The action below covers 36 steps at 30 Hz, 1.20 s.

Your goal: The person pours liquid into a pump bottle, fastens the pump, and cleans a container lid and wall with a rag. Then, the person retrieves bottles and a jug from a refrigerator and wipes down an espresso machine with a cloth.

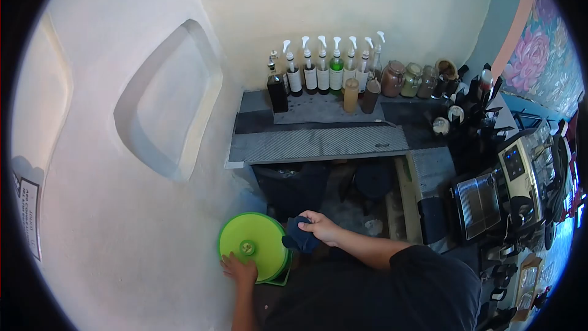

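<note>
The pale wall [122,227] is rising at the person's left, and just beside it the round green lid [264,233] is sitting low in front of the body. The left hand [241,268] is resting with loose, spread fingers on the lid's near side, not clenching. The right hand [320,228] is gripping a dark cloth [300,240] close to the lid's right edge. The small central knob [247,247] is standing free of both hands. The step in hand seems to be steadying and cloth-handling; the next move is probably calling for a steady left hand and a firm cloth grip.
</note>
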### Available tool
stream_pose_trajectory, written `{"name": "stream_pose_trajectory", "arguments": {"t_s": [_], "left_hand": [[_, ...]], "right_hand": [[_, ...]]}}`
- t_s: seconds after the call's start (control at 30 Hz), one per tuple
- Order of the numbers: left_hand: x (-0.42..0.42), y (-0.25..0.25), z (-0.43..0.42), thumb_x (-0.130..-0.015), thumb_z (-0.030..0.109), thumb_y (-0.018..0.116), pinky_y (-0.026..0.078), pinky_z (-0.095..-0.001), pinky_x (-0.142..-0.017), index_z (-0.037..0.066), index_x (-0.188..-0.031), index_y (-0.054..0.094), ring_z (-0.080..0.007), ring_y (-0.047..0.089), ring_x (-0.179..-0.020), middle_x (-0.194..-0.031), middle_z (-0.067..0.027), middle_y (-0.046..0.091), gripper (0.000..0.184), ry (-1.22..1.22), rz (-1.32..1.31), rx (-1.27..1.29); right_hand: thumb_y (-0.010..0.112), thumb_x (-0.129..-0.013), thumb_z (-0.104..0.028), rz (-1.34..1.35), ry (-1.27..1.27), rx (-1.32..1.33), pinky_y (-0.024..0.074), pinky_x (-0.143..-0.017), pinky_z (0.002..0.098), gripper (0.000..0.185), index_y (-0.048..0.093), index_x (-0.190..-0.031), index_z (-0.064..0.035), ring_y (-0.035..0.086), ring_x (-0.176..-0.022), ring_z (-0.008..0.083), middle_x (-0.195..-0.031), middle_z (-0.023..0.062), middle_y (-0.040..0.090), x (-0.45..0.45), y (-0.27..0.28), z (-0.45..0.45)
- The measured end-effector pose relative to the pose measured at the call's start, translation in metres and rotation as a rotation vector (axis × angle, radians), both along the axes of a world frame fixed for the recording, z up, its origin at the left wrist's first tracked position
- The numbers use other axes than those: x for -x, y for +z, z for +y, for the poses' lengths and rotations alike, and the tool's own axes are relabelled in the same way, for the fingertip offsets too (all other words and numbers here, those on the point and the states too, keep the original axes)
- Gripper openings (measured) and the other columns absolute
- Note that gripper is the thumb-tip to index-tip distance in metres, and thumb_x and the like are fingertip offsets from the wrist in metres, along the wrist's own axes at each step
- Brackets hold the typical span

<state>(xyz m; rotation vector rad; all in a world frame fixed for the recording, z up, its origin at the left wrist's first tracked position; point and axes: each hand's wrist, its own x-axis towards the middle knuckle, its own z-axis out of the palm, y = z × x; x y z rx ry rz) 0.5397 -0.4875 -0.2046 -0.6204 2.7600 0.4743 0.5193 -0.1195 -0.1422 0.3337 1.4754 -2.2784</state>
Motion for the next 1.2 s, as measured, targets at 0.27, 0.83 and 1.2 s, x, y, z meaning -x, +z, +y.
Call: {"name": "stream_pose_trajectory", "arguments": {"t_s": [0.27,0.83,1.2], "left_hand": [[0.066,0.109,0.18,-0.092,0.012,0.081,0.04,-0.0528,-0.128,0.006,-0.16,0.054,-0.0466,0.051,-0.152,-0.156,-0.0265,0.06,0.073,-0.76,0.446,-0.591],[0.152,0.133,0.351,-0.111,0.029,0.076,0.058,-0.0341,-0.093,0.0,-0.138,0.067,-0.0183,0.074,-0.098,-0.112,-0.0104,0.076,0.042,-0.573,0.076,-0.857],[0.159,0.192,0.383,-0.111,0.021,0.074,0.054,-0.0305,-0.072,0.001,-0.116,0.076,-0.0106,0.063,-0.079,-0.087,-0.0062,0.071,0.021,-0.506,0.482,-0.89]], "right_hand": [[0.069,-0.112,-0.007,0.269,0.403,-0.027,0.0521,-0.105,0.0307,0.023,0.069,-0.135,-0.0035,0.067,-0.115,0.0113,-0.121,0.0019,0.074,0.044,0.055,0.081],[0.073,-0.111,-0.017,0.38,0.098,-0.108,0.0491,-0.114,0.0363,0.036,0.063,-0.143,-0.0047,0.063,-0.128,0.0162,-0.131,0.0065,0.069,0.09,0.032,0.217],[0.091,-0.094,-0.031,0.427,0.363,-0.675,0.044,-0.125,0.0491,0.073,0.057,-0.154,-0.009,0.056,-0.148,0.0374,-0.154,0.0178,0.061,0.111,0.062,0.289]]}}
